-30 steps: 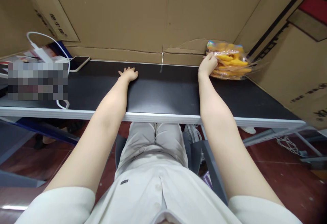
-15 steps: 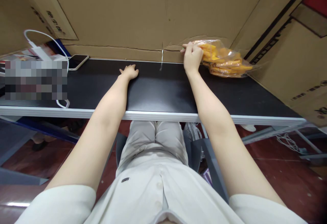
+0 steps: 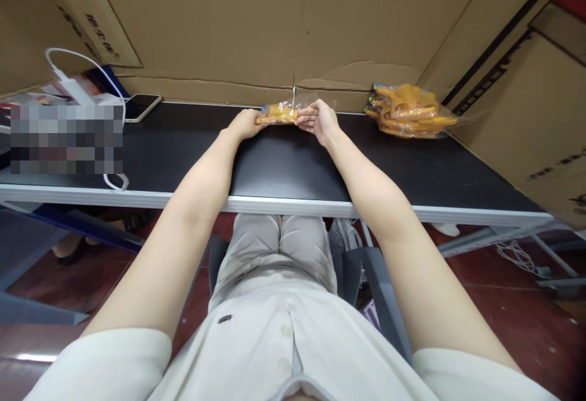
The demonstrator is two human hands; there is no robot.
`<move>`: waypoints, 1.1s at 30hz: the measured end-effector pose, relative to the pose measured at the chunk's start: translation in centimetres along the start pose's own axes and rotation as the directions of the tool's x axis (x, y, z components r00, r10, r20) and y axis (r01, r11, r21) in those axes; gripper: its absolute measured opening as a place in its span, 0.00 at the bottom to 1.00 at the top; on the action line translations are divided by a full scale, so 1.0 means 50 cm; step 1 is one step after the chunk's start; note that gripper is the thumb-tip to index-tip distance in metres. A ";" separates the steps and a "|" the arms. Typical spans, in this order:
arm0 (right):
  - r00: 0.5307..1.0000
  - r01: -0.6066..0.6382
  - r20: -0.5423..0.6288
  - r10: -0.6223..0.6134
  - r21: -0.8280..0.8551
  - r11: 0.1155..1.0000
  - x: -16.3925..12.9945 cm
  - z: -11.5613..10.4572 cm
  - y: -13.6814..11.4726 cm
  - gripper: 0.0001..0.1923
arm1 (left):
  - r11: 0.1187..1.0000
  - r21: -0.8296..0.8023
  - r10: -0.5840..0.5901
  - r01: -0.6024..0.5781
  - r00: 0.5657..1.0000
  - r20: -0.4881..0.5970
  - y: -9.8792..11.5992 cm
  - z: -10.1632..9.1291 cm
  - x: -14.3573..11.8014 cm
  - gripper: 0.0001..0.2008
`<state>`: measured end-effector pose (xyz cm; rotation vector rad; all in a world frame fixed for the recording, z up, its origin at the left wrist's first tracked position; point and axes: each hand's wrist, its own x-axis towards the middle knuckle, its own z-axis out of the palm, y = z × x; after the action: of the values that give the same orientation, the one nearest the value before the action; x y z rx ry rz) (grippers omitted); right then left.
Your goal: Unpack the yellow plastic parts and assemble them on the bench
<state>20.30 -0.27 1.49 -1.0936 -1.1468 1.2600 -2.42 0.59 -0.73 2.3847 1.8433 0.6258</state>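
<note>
Both my hands meet at the far middle of the black table [image 3: 284,169]. Between them is one small clear packet with an orange-yellow item inside [image 3: 278,113]. My left hand [image 3: 246,124] grips its left end and my right hand [image 3: 320,119] grips its right end, fingers pinched on the plastic. The packet sits just above the table's back edge, in front of the cardboard wall. A pile of more such orange packets [image 3: 409,111] lies at the back right, apart from my hands.
Cardboard sheets [image 3: 256,22] wall in the back and right sides. At the back left lie a phone [image 3: 140,107], a white charger with cable [image 3: 73,83] and a blurred patch. Below the table are my lap, a chair and a red floor.
My right hand pulled one packet off the pile at the right and carried it left to the middle. My left hand lifted off the table and took the packet's other end.
</note>
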 end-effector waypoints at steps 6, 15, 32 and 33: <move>0.995 0.065 -0.051 -0.086 -0.321 0.945 0.038 -0.020 0.022 0.14 | 0.975 0.221 -0.032 0.031 0.999 0.001 0.056 -0.005 0.006 0.19; 0.810 0.558 0.493 -0.318 -0.815 0.157 0.015 -0.009 0.045 0.32 | 0.973 0.189 0.142 -0.132 0.989 -0.045 0.114 -0.008 -0.006 0.21; 0.787 0.602 0.446 -0.425 -0.707 0.372 0.010 -0.036 -0.012 0.16 | 0.989 0.096 -0.111 0.111 0.994 -0.001 0.048 0.006 -0.006 0.28; 0.790 0.599 0.432 -0.436 -0.698 0.392 0.013 -0.035 -0.012 0.16 | 0.985 0.109 -0.132 0.134 0.991 -0.028 0.048 0.003 -0.006 0.27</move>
<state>22.07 0.38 1.88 -1.0965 -2.1435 0.2462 -0.24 -0.34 -0.24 2.3023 2.0777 0.5509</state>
